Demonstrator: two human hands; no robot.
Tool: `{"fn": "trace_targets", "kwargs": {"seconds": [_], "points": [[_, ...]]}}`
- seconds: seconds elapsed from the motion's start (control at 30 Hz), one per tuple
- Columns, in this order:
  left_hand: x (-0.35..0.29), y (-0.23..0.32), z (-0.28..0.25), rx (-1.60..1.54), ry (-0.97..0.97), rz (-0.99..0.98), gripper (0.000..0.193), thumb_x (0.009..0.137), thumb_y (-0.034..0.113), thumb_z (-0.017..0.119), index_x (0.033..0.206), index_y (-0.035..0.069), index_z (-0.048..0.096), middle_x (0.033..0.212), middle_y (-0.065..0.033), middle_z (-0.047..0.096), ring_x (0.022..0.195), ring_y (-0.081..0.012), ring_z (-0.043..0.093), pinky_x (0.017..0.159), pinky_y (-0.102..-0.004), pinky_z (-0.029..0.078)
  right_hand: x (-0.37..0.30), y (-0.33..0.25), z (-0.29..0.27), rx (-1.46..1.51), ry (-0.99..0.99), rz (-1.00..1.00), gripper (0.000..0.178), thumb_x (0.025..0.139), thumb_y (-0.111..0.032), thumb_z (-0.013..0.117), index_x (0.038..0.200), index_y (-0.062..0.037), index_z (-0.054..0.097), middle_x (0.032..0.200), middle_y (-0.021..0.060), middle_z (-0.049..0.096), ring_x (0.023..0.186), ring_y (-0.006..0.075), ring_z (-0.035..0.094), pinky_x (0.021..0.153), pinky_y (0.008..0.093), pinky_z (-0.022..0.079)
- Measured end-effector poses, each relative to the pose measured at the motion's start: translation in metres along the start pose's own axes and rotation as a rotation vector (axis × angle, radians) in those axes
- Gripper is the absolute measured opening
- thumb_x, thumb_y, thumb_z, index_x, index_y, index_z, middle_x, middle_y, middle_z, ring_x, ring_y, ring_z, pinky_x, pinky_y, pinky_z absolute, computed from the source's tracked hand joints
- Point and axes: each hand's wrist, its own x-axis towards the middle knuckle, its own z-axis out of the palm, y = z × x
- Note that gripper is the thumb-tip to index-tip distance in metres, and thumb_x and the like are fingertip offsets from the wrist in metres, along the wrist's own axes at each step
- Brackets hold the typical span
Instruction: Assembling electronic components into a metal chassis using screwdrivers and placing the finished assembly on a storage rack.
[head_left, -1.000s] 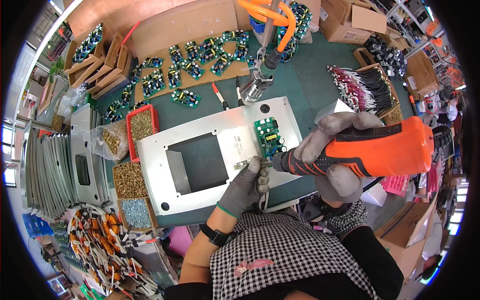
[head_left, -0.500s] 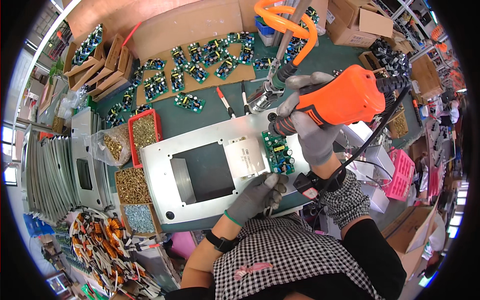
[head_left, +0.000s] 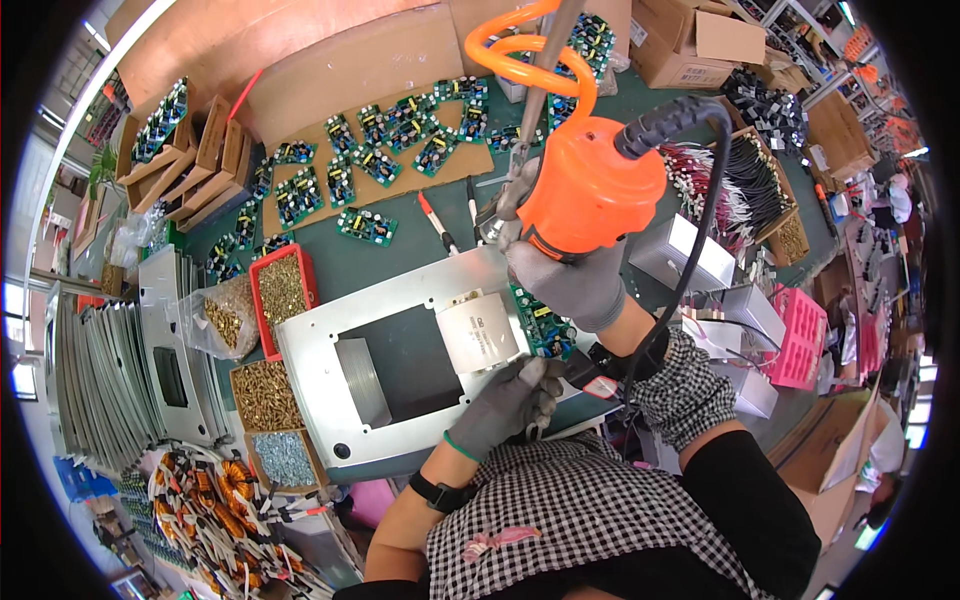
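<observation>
My right hand (head_left: 575,280), in a grey glove, grips an orange power screwdriver (head_left: 590,185) over the right part of a silver metal panel (head_left: 305,370). The tool's body hides its tip. Partly beneath that hand lies a green circuit board (head_left: 540,325) on the panel. Beside the board sits a white block-like part (head_left: 477,335) with print on it. My gloved left hand (head_left: 510,405) rests at the panel's near edge with curled fingers, close to the board's near end. Whatever those fingers may hold is hidden.
Left of the panel stand a red tray (head_left: 312,272) of small fasteners, a box of brass standoffs (head_left: 265,395) and a box of silvery screws (head_left: 283,460). Circuit boards lie on cardboard (head_left: 400,180) behind. An orange coiled hose (head_left: 520,70) hangs above; a black cable (head_left: 700,240) loops at right.
The screwdriver in my right hand has moved left and turned more upright, its rear end now toward the view. My left hand stays near the panel's edge. The whole view has shifted slightly.
</observation>
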Motion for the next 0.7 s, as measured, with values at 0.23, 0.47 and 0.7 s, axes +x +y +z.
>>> {"fn": "trace_targets", "kwargs": {"seconds": [0.23, 0.47, 0.7], "points": [[-0.004, -0.001, 0.011, 0.076, 0.059, 0.032, 0.047, 0.092, 0.042, 0.050, 0.114, 0.001, 0.051, 0.082, -0.0022, 0.055, 0.067, -0.0112, 0.052, 0.058, -0.0251, 0.044, 0.002, -0.031, 0.002, 0.117, 0.130, 0.098, 0.048, 0.063, 0.003, 0.063, 0.110, -0.0003, 0.049, 0.093, 0.0038, 0.061, 0.079, 0.0096, 0.059, 0.069, 0.0254, 0.049], [-0.009, -0.008, 0.023, 0.130, 0.117, 0.160, 0.045, 0.091, 0.039, 0.054, 0.112, -0.001, 0.051, 0.081, -0.0023, 0.056, 0.069, -0.0087, 0.055, 0.062, -0.0235, 0.047, -0.013, -0.065, -0.085, 0.037, 0.192, 0.193, 0.038, 0.066, 0.005, 0.057, 0.102, -0.0037, 0.049, 0.075, 0.0056, 0.055, 0.054, 0.0136, 0.056, 0.042, 0.0261, 0.045], [-0.008, -0.016, 0.025, 0.181, 0.170, 0.178, 0.039, 0.093, 0.032, 0.051, 0.113, -0.001, 0.051, 0.083, -0.0038, 0.055, 0.071, -0.0103, 0.053, 0.063, -0.0253, 0.047, -0.037, 0.049, -0.162, -0.215, 0.296, 0.829, 0.035, 0.066, -0.011, 0.070, 0.095, -0.0056, 0.051, 0.069, 0.0038, 0.053, 0.053, 0.0144, 0.053, 0.048, 0.0305, 0.044]]}}
